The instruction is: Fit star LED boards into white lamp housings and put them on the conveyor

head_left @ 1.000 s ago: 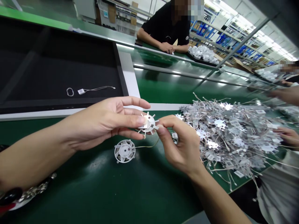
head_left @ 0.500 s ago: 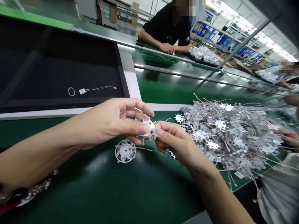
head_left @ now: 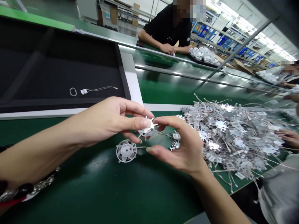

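I've got my left hand (head_left: 115, 118) pinching a spiky disc (head_left: 146, 133), right hand (head_left: 190, 152) spread close by, white wheel (head_left: 126, 150) on the green surface (head_left: 130, 193).

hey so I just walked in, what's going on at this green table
A person is handling a small white spoked piece: the left hand pinches it between thumb and fingers. The right hand is close beside it, thumb and forefinger spread apart; whether a fingertip touches the piece is hard to tell. A white fan-like wheel lies on the green table near the left hand, and a big heap of wired pieces sits to the right.
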{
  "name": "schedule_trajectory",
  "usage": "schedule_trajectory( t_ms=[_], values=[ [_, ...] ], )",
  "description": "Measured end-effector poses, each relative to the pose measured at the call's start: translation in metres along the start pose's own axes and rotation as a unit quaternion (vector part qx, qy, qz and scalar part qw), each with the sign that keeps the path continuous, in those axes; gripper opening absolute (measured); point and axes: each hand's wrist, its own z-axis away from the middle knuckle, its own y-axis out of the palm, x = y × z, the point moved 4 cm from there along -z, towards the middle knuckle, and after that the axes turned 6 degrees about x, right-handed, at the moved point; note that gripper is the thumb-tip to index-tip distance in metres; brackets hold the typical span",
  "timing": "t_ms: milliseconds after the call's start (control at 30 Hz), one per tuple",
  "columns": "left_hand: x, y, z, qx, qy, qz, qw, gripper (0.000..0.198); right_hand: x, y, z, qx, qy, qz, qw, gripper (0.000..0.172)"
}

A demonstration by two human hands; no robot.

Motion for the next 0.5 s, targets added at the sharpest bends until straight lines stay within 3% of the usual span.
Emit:
schedule_trajectory(
  t_ms=[300, 500],
  values=[
    [0.0035, -0.0035, -0.0015, 0.069, -0.006, 0.0, 0.998, 0.015, 0.002, 0.0011, -0.0039, 0.018, -0.005, 0.04, 0.999, 0.022],
    [0.0073, -0.0049, -0.0009, 0.076, -0.012, -0.008, 0.997, 0.023, -0.0002, 0.0016, -0.0028, 0.015, -0.001, 0.035, 0.999, 0.024]
  ],
)
